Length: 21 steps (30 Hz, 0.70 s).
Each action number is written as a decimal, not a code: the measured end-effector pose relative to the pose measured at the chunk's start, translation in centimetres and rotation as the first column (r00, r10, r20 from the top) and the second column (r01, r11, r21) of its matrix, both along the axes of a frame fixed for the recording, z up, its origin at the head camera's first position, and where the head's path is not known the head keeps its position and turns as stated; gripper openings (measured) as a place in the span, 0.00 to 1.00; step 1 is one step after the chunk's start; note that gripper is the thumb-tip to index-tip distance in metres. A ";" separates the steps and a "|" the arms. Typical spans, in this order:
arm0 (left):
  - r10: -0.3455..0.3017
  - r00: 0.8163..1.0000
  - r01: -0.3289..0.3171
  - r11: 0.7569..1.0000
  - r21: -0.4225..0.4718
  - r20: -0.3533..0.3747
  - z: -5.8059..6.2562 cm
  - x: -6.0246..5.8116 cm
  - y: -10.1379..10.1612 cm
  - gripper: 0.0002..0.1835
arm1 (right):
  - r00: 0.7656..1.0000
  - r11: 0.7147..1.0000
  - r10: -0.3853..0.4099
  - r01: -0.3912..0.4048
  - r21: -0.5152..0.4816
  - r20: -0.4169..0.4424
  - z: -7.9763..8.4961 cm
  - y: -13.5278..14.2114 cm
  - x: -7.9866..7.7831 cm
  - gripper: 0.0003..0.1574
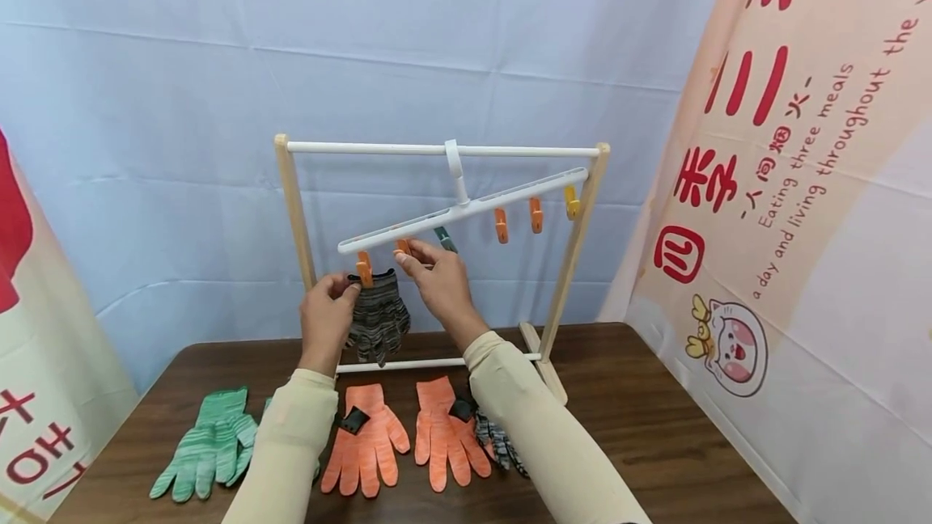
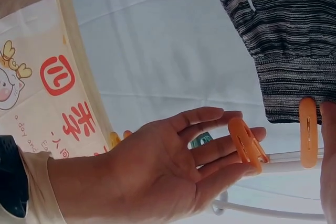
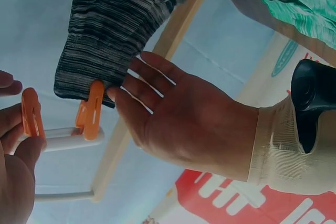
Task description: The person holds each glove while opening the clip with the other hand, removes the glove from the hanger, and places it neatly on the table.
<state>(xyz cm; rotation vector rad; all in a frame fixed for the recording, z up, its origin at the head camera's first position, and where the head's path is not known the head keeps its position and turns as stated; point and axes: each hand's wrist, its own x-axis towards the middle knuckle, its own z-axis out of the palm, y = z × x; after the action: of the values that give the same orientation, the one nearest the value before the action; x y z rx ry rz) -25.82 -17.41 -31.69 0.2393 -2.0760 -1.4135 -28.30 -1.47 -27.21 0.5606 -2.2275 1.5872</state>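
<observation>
A dark grey striped knit glove (image 1: 382, 318) hangs fingers down from an orange clip (image 1: 365, 270) at the low left end of a white hanger (image 1: 408, 230). My left hand (image 1: 326, 320) pinches the glove's cuff at its outer corner, its thumb right beside the clip in the right wrist view. With thumb and fingers my right hand (image 1: 442, 288) pinches a second orange clip (image 2: 245, 142), just right of the first. Beyond that hand a green clip (image 1: 445, 238) hangs from the same bar.
The tilted hanger hooks over a wood-and-white rack (image 1: 364, 149). Orange clips (image 1: 536, 215) and a yellow clip (image 1: 572, 203) hang at its higher right end. Orange gloves (image 1: 371, 443), green gloves (image 1: 207, 443) and another grey glove (image 1: 502, 439) lie on the brown table (image 1: 641, 427).
</observation>
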 end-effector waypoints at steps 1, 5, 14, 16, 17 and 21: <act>0.001 1.000 -0.001 1.000 -0.001 0.001 0.0 0.0 0.0 0.08 | 1.000 1.000 0.008 -0.008 -0.008 -0.006 -0.1 0.0 0.0 0.26; -0.016 1.000 0.016 1.000 0.005 0.014 0.1 0.0 -0.1 0.09 | 0.999 1.000 0.023 -0.024 -0.019 -0.025 -0.3 0.1 -0.1 0.26; -0.053 0.998 0.052 0.998 0.028 0.026 -0.1 0.3 -0.2 0.10 | 1.000 1.000 0.004 -0.004 0.027 -0.022 -1.3 0.1 -0.4 0.23; -0.063 0.998 0.062 0.998 0.031 0.020 -0.2 0.4 -0.3 0.09 | 1.000 0.998 -0.024 0.024 0.051 -0.012 -1.7 0.0 -0.5 0.21; -0.066 0.998 0.066 0.997 0.034 0.016 -0.3 0.5 -0.3 0.09 | 0.999 0.997 -0.039 0.039 0.062 -0.008 -2.0 0.0 -0.5 0.21; -0.077 0.997 0.076 0.996 0.048 0.022 -0.6 0.6 -0.4 0.09 | 0.997 0.992 -0.078 0.076 0.104 0.021 -3.1 -0.4 -0.4 0.19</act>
<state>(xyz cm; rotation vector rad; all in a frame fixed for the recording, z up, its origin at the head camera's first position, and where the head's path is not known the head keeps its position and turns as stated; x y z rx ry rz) -25.20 -17.81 -32.32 0.1986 -2.0923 -1.5132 -28.68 -1.86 -30.31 0.4788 -2.3310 1.4561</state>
